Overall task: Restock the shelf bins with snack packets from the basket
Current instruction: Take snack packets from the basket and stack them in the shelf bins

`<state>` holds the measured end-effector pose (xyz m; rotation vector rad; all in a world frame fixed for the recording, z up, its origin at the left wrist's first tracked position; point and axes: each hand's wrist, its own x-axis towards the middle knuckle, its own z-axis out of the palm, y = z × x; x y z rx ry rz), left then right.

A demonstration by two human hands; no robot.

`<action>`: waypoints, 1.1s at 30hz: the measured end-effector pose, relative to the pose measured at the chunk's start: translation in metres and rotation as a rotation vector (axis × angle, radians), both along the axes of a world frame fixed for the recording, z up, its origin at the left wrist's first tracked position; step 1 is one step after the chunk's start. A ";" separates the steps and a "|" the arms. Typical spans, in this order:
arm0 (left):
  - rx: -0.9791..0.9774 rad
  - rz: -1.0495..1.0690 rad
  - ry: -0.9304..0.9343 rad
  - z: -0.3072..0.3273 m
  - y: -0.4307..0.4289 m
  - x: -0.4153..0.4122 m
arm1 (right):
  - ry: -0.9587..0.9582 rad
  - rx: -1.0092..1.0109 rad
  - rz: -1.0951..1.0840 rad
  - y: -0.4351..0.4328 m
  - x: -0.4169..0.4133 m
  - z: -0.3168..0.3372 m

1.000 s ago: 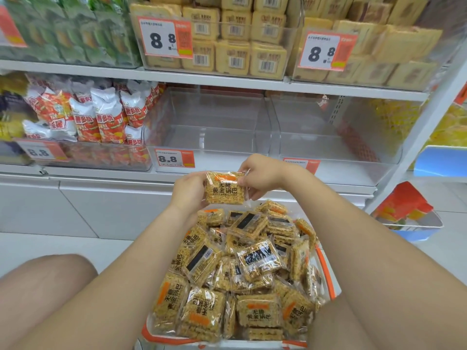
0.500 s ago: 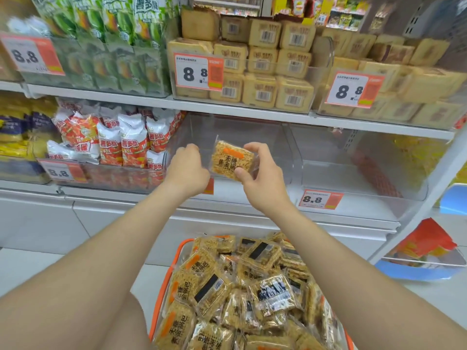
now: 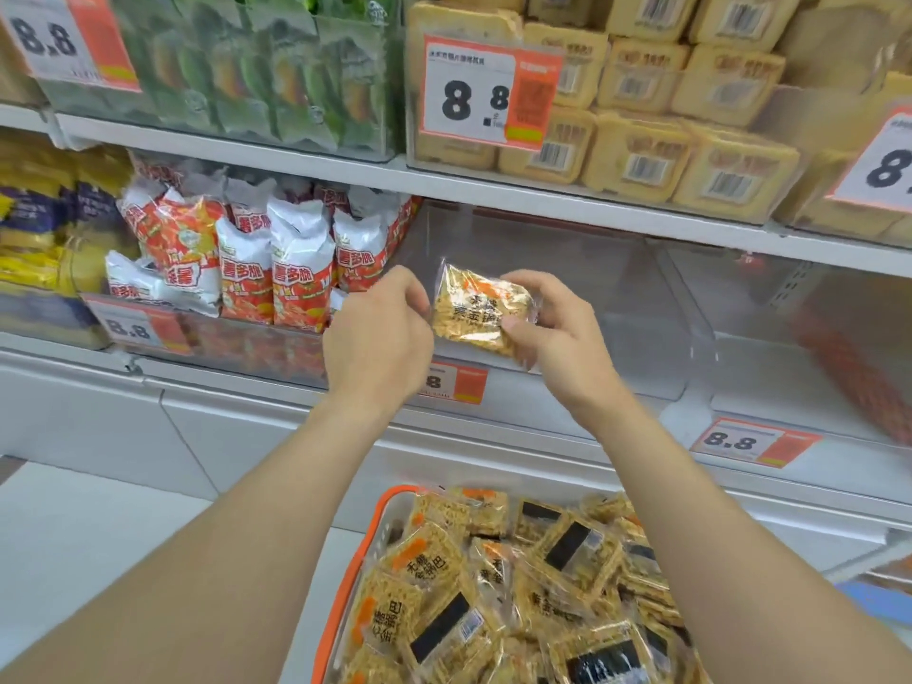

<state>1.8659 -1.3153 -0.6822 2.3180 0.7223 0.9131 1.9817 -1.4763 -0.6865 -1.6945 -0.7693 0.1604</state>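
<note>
Seen from the head camera, the snack packet (image 3: pixel 481 313) is held up in front of the middle clear bin (image 3: pixel 607 288) on the lower shelf, above its front lip and not yet set down. The right hand (image 3: pixel 557 338) grasps it, thumb on the near lower corner and fingers curled over the right edge. The left hand (image 3: pixel 380 328) is curled just beside the packet's left edge; whether it pinches the wrapper cannot be told. The packet looks light: a flat, stiff slab of crisp yellow snack in thin clear film. That film is likely slippery and the slab is likely to snap if squeezed, so holding it by the edges seems best. No packets show in the middle bin or in the clear bin (image 3: pixel 770 348) to its right. The bin to the left holds upright red and white bags (image 3: pixel 276 269). On the shelf above, one bin holds green bags (image 3: pixel 276 66) and another holds yellow packs (image 3: pixel 641 155) with barcodes. Near the person, the orange-rimmed basket (image 3: pixel 367 545) is heaped with packets (image 3: pixel 493 585) of the same kind.
</note>
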 end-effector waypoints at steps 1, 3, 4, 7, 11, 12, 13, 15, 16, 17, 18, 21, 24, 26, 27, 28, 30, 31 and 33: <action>-0.057 0.008 -0.066 0.001 0.002 0.001 | 0.007 0.046 0.009 -0.002 -0.001 -0.003; -0.149 -0.023 -0.147 0.000 0.002 0.005 | -0.004 0.099 0.016 -0.005 -0.002 -0.006; -0.175 -0.038 -0.160 -0.001 0.000 0.006 | -0.016 0.105 0.016 -0.006 -0.003 -0.006; -0.183 -0.057 -0.158 -0.004 -0.008 0.009 | 0.006 0.108 0.015 -0.009 -0.004 -0.004; -0.155 -0.068 -0.148 -0.006 -0.012 0.010 | 0.024 0.120 0.018 -0.012 -0.006 -0.002; -0.149 -0.065 -0.151 -0.006 -0.013 0.010 | 0.018 0.120 0.016 -0.011 -0.007 -0.002; -0.142 -0.057 -0.154 -0.006 -0.013 0.009 | 0.013 0.120 0.008 -0.011 -0.007 -0.003; -0.129 -0.036 -0.135 -0.007 -0.013 0.008 | 0.005 0.131 -0.037 -0.007 -0.006 -0.004; -0.116 -0.033 -0.113 -0.009 -0.013 0.007 | 0.004 0.132 -0.083 -0.004 -0.004 -0.006; -0.086 -0.032 -0.073 -0.013 -0.013 0.007 | 0.003 0.122 -0.148 0.000 0.001 -0.007; -0.015 -0.028 -0.006 -0.018 -0.012 0.007 | -0.005 0.089 -0.222 0.006 0.007 -0.006; 0.336 -0.040 0.208 -0.033 -0.012 0.009 | -0.125 -0.184 -0.340 0.028 0.032 0.002; 0.548 -0.130 0.233 -0.042 -0.010 0.010 | -0.219 -0.458 -0.319 0.059 0.060 0.003; 0.609 -0.160 0.228 -0.046 -0.008 0.011 | -0.198 -0.569 -0.304 0.085 0.080 -0.001; 0.622 -0.171 0.224 -0.047 -0.007 0.013 | -0.211 -0.632 -0.300 0.098 0.090 -0.002; 0.620 -0.185 0.224 -0.048 -0.005 0.014 | -0.234 -0.680 -0.291 0.109 0.098 -0.003; 0.608 -0.201 0.194 -0.050 -0.004 0.018 | -0.260 -0.721 -0.274 0.128 0.112 -0.008; 0.605 -0.196 0.166 -0.049 -0.003 0.019 | -0.258 -0.725 -0.266 0.135 0.118 -0.011; 0.589 -0.170 0.121 -0.047 -0.003 0.020 | -0.275 -0.753 -0.273 0.146 0.128 -0.019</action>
